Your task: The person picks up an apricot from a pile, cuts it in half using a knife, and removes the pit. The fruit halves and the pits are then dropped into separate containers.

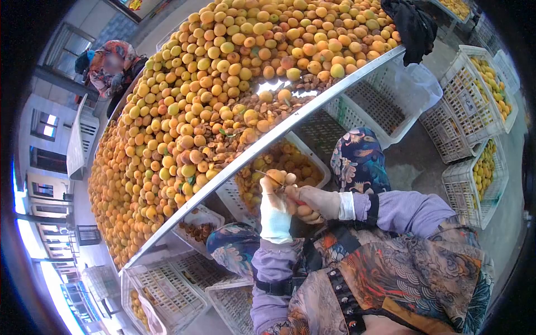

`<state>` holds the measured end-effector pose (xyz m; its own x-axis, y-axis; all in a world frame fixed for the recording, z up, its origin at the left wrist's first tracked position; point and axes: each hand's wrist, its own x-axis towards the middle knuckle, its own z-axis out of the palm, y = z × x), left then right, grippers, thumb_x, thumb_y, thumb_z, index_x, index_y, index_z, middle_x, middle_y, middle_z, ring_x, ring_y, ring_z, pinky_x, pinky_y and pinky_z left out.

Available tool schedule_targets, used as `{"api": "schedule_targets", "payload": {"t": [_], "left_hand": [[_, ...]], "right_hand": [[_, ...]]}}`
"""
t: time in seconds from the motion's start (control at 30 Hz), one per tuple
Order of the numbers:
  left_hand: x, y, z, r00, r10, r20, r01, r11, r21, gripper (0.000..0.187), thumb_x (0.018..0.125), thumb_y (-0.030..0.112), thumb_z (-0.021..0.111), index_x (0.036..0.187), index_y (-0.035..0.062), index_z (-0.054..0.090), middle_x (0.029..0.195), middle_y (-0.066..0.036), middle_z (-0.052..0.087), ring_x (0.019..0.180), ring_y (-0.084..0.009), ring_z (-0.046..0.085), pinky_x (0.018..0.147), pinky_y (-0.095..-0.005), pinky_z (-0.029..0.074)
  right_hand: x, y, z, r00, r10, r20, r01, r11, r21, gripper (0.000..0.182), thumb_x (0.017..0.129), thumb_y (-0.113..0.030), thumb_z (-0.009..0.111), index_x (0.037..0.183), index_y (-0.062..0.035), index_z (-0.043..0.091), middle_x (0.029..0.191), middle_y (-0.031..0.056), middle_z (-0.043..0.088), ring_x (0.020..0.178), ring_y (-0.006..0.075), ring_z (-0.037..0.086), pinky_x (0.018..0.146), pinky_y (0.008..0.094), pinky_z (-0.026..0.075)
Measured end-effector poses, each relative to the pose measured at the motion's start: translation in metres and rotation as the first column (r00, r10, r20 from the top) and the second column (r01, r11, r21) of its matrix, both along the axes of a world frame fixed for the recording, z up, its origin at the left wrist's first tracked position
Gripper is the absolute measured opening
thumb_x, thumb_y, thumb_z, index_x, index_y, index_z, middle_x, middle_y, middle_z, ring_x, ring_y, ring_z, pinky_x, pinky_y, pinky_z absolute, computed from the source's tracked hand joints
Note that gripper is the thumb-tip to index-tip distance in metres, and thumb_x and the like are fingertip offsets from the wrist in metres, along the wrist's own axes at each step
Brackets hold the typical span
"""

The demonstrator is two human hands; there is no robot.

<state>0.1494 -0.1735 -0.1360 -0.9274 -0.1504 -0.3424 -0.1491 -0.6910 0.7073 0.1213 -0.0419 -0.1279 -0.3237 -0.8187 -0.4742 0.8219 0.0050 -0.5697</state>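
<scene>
My left hand [270,195], with a white cuff at the wrist, is closed around an orange apricot [275,177]. Pressed close beside it, my right hand [308,203] is curled round what appears to be a small knife [292,193] with a reddish handle, mostly hidden by the fingers. A thin line like a blade tip shows at the apricot's left side. Both hands are over a white crate [319,161] of apricot pieces, just below the table's metal edge [254,146]. On the table, a large heap of whole apricots [184,111] rises beyond scattered dark stones and scraps [268,109].
Perforated crates stand under the table, including one with scraps [200,223] and a bag-lined crate [377,100]. Stacked crates of apricots [474,100] are at right. Black cloth [412,28] hangs over the table corner. Another person [111,70] is across the heap.
</scene>
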Motion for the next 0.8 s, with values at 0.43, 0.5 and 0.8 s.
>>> {"api": "schedule_targets", "payload": {"t": [0.43,0.5,0.8], "left_hand": [[0.016,-0.017,0.006,0.995,0.036,-0.089,-0.088,0.712,-0.697,0.037,0.096,0.032,0.046,0.117,0.0017,0.05,0.106,-0.009,0.054,0.101,-0.0172,0.05,0.089,-0.0337,0.042],[0.017,-0.006,0.018,0.965,0.011,-0.264,-0.245,0.409,-0.879,0.039,0.094,0.031,0.049,0.117,-0.0003,0.05,0.11,-0.01,0.054,0.101,-0.0193,0.051,0.09,-0.03,0.041],[0.022,0.005,0.018,0.969,-0.038,-0.244,-0.231,0.21,-0.95,0.039,0.094,0.032,0.049,0.115,-0.0012,0.049,0.102,-0.011,0.057,0.092,-0.0179,0.054,0.082,-0.0299,0.043]], "right_hand": [[-0.018,0.001,0.026,0.862,-0.296,-0.411,0.373,0.92,0.119,0.034,0.091,-0.043,0.052,0.084,-0.009,0.052,0.054,-0.0012,0.043,0.04,0.0069,0.038,0.036,0.0213,0.03],[-0.022,-0.006,0.026,0.846,-0.373,-0.382,0.424,0.904,0.055,0.033,0.088,-0.037,0.061,0.091,-0.0049,0.054,0.078,-0.0035,0.053,0.07,0.0047,0.048,0.059,0.0206,0.041],[-0.013,-0.04,-0.013,0.725,-0.413,-0.551,0.474,0.88,-0.036,0.037,0.088,-0.038,0.059,0.092,-0.002,0.057,0.08,0.0046,0.06,0.074,0.0101,0.053,0.068,0.0268,0.045]]}}
